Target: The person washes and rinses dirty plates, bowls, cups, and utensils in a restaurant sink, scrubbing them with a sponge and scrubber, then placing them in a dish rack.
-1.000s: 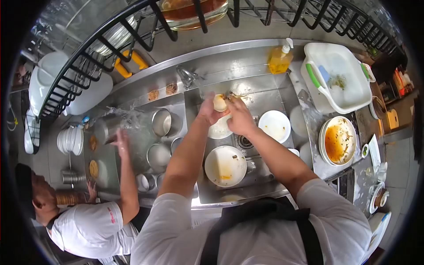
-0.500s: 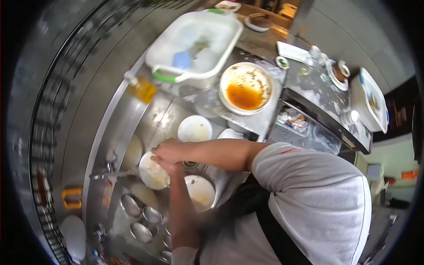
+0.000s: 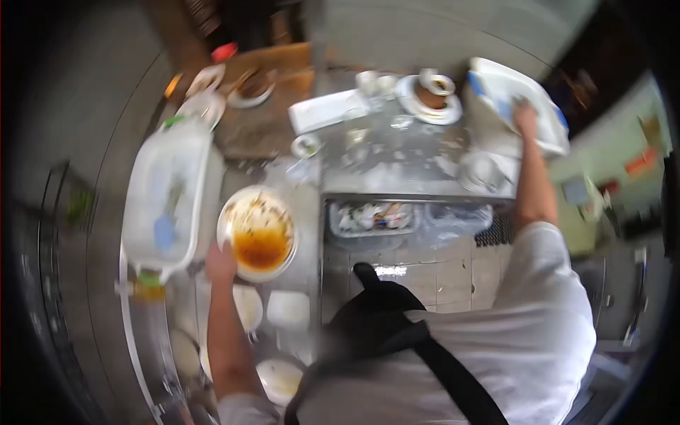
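Counter: grey metal counter (image 3: pixel 389 173), streaked with whitish patches, right of the landmark bowl.
Green-handled tub: long white plastic tub (image 3: pixel 214 184), just left of the bowl.
Blue-handled tub: white plastic tub with blue handles (image 3: pixel 486 120), well right of the bowl; your right hand (image 3: pixel 524 117) reaches into it, finger opening and any hold too blurred to tell.
Bowl: round white bowl (image 3: pixel 228 216), orange-brown sauce and scraps not cleared; your left hand (image 3: pixel 221 262) is at its near-left rim, opening and grip indistinct.
Dish: round pale dish (image 3: pixel 280 382), nearer you than the bowl, yellowish residue uncleared; no finished piece can be confirmed.
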The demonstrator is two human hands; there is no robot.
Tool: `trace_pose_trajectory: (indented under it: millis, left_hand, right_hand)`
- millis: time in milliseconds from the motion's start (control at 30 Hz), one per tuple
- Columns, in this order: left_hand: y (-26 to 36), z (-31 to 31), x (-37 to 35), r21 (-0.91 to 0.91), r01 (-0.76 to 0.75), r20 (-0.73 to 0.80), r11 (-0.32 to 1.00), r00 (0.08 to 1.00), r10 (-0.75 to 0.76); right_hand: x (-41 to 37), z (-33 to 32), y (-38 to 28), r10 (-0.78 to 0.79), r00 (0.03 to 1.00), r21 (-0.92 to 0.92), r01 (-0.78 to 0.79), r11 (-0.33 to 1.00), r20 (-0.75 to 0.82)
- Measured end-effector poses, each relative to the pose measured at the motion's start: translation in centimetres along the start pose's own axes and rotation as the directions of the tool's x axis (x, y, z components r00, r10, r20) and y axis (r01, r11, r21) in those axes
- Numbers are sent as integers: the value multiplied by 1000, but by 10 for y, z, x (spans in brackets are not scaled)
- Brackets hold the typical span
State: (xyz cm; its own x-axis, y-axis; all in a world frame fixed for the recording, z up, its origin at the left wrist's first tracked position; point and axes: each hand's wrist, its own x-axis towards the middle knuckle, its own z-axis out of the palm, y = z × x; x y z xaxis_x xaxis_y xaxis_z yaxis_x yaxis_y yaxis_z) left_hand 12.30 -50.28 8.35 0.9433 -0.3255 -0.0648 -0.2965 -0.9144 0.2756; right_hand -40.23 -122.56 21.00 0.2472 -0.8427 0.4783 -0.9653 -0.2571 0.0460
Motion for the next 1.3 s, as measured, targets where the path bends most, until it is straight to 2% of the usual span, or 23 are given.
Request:
trace_pose_trajectory:
  millis: [33,100,167,200,267,300,333,400,433,533,600,700,733,767,800,833,900,967,1033,1100,1200,1267,1300]
  left_hand:
    - [-48,47,27,175,-253,-52,952,963,265]
    - [11,-14,-4,289,-182,30,940,983,181]
    - [-14,14,15,308,-231,-33,923,967,252]
    - [31,-22,0,134,105,-6,985,994,-105]
    - [41,-35,-13,113,119,-20,986,993,-117]
    - [38,-35,-19,122,151,-31,981,988,-149]
    - [35,-36,-23,124,109,13,986,994,-112]
    - [23,-42,-39,-13,38,14,999,999,-38]
    - [16,-42,-50,-18,53,8,998,999,-53]
    - [-6,-44,-79,-318,271,5,909,959,-284]
    - [-28,-45,-109,-470,322,37,822,937,-347]
    - [-72,-43,-161,-663,360,78,656,905,-417]
    - [-82,-41,-180,-668,386,66,637,882,-466]
    - [-93,-38,-200,-779,452,230,434,850,-474]
    - [-103,-33,-217,-840,501,378,208,816,-437]
    - [-117,-27,-230,-848,529,505,-34,786,-356]
    - [-171,44,-239,-627,690,761,-362,643,-91]
    - [-180,49,-251,-548,518,678,-657,735,13]
    - [-210,67,-254,-509,496,721,-703,692,-34]
    - [-234,36,-261,-659,555,734,-508,624,-270]
    - [-290,-17,-285,-675,360,682,-643,638,-359]
    - [-362,31,-290,-767,31,397,-641,808,-435]
    - [-392,34,-295,-845,18,374,-535,733,-567]
  right_hand:
    - [19,10,10,-20,975,-107,44,993,220]
    - [18,5,-7,32,949,-183,27,983,313]
    - [-15,-22,-67,-8,993,-152,25,988,116]
    - [-40,-21,-102,-186,980,121,194,974,-69]
    - [-119,-57,-205,-437,805,585,592,554,-400]
    - [-173,-81,-257,-393,911,898,66,435,123]
    - [-210,-45,-291,-620,777,929,300,217,-106]
    - [-287,-102,-380,-731,682,999,33,37,5]
    - [-308,-110,-408,-813,574,994,-98,52,99]
    - [-344,-161,-465,-858,494,989,-38,140,140]
    - [-359,-200,-488,-873,129,794,-494,355,470]
    - [-405,-230,-516,-934,-143,739,-578,347,327]
    - [-427,-240,-527,-951,-79,855,-420,304,300]
    - [-449,-253,-537,-955,-126,864,-407,297,269]
    - [-469,-268,-547,-959,-126,959,-94,267,255]
    - [-491,-286,-557,-966,-124,953,229,196,229]
    - [-541,-314,-577,-958,-257,881,473,-14,123]
    - [-588,-339,-602,-904,-390,769,628,-119,178]
    - [-628,-344,-623,-905,-398,761,631,-151,150]
    - [-654,-349,-644,-908,-401,745,641,-183,122]
    - [-689,-338,-666,-934,-343,873,480,-81,103]
    - [-727,-295,-676,-940,-335,935,-309,176,67]
    - [-736,-300,-670,-898,-398,817,-444,368,188]
